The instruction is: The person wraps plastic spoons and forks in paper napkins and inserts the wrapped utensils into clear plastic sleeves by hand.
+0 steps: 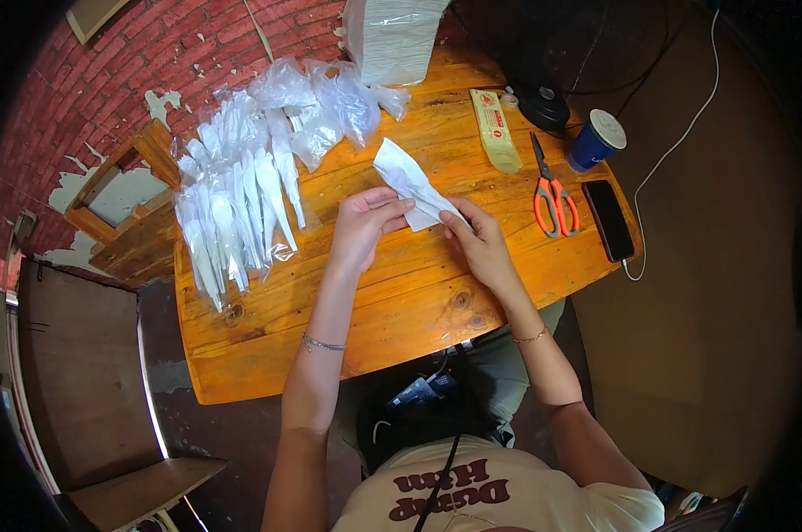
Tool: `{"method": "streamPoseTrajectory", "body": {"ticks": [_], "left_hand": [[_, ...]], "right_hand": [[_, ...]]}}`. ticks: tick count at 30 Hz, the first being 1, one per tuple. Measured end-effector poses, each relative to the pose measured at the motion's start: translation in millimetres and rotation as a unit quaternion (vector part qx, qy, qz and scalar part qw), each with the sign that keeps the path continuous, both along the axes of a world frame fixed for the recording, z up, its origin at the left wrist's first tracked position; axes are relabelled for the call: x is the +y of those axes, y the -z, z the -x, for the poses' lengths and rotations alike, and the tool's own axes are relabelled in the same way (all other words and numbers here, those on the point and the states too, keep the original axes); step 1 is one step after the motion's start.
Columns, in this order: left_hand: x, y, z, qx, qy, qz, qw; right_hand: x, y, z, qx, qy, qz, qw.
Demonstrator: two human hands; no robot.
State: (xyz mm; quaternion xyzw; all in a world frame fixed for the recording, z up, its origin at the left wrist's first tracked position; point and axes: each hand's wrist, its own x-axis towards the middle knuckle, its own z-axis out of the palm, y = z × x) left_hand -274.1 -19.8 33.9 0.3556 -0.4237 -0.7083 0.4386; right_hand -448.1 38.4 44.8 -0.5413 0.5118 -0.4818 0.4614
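A white paper napkin (412, 182), partly folded and creased, is held above the wooden table between both hands. My left hand (367, 223) pinches its left edge between thumb and fingers. At its lower right corner, my right hand (479, 244) grips the napkin, which narrows there into a fold. Whether anything lies inside the fold is hidden. Left of my hands, several slim white napkin-wrapped bundles (232, 199) lie side by side in rows, some in clear plastic. Crumpled clear plastic bags (343, 97) rest behind them.
A stack of white napkins (392, 40) stands at the back. On the right are orange-handled scissors (554, 199), a yellow packet (495, 131), a blue cup (596, 142) and a phone (609, 222) with a white cable. The table (330, 332) ends close to my body.
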Motion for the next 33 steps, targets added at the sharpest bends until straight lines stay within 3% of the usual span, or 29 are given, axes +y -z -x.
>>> {"method": "streamPoseTrajectory", "body": {"ticks": [6,12,18,21,24,27,28,30,31,33], "left_hand": [[1.7,-1.4,1.4,-0.003,-0.015,0.003,1.0],[2.6,-0.3,5.3,0.065,-0.021,-0.026,0.997],[6.7,-10.1,10.0,0.126,-0.014,-0.028,0.992],[7.9,-7.3,15.2,0.09,-0.052,-0.009,0.995],[5.8,-6.4,11.3,0.095,-0.055,-0.016,0.994],[3.3,-12.5,0.4,0.066,-0.017,0.0,0.998],[3.1,-12.9,0.0,0.068,-0.013,0.005,0.998],[3.2,-13.2,-0.2,0.073,-0.006,0.017,0.997],[3.3,-12.5,0.3,0.075,-0.005,0.019,0.997],[2.6,-10.1,1.6,0.079,-0.004,0.024,0.997]], "right_hand": [[-4.5,9.4,-3.2,0.01,0.022,0.087,0.996],[-5.7,6.6,-9.8,0.169,0.077,0.249,0.95],[-2.9,1.8,-13.3,0.328,0.116,0.289,0.892],[2.3,-7.3,-19.9,0.412,0.13,0.304,0.849],[2.4,-7.6,-22.2,0.376,0.116,0.316,0.863],[5.2,-4.5,-23.2,0.16,0.115,0.161,0.967],[3.1,-3.7,-18.7,0.097,0.063,0.088,0.989],[-3.8,-1.3,-7.3,-0.031,-0.041,-0.061,0.997],[-4.5,4.3,-9.6,-0.078,-0.059,-0.063,0.993],[-3.3,6.3,-15.5,-0.06,-0.034,-0.067,0.995]]}}
